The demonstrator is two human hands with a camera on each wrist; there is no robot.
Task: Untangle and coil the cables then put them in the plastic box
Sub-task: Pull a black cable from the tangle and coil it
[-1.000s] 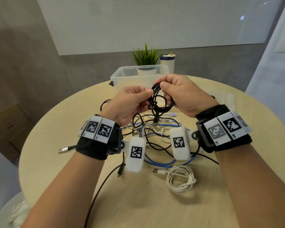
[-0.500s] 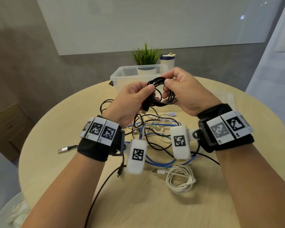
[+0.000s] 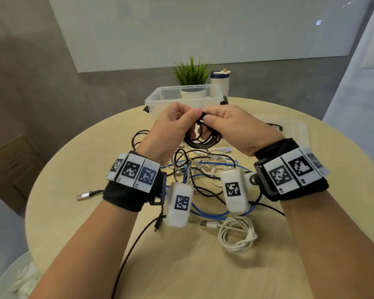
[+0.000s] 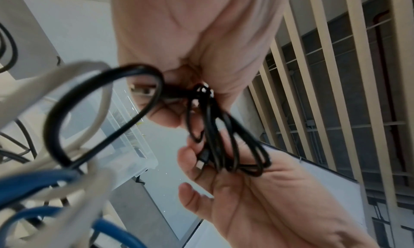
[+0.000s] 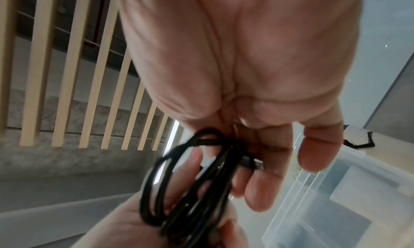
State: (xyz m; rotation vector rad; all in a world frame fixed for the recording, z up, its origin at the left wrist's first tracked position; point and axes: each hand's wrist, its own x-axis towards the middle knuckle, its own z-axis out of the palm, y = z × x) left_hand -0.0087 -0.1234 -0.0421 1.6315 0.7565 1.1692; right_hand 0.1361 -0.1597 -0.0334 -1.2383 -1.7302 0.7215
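Both hands are raised over the round table, in front of the clear plastic box (image 3: 151,100). My left hand (image 3: 171,128) and right hand (image 3: 231,126) pinch the top of a coiled black cable (image 3: 205,140), whose loops hang between them. The left wrist view shows the black coil (image 4: 226,145) lying across the right hand's fingers, a small plug tip among the loops. In the right wrist view the same coil (image 5: 190,189) hangs from the fingertips. Below the hands lies a tangle of black, white and blue cables (image 3: 203,175). A coiled white cable (image 3: 235,236) lies nearer me.
A potted plant (image 3: 191,76) and a white bottle (image 3: 220,83) stand behind the box. The box's clear lid (image 3: 289,130) lies at the right. A USB plug (image 3: 83,195) on a black lead lies at the left. A long black cable (image 3: 127,255) runs off the table's near edge.
Both hands have risen with the black coil and closed in together at its top. The coil now hangs free of the tangle below.
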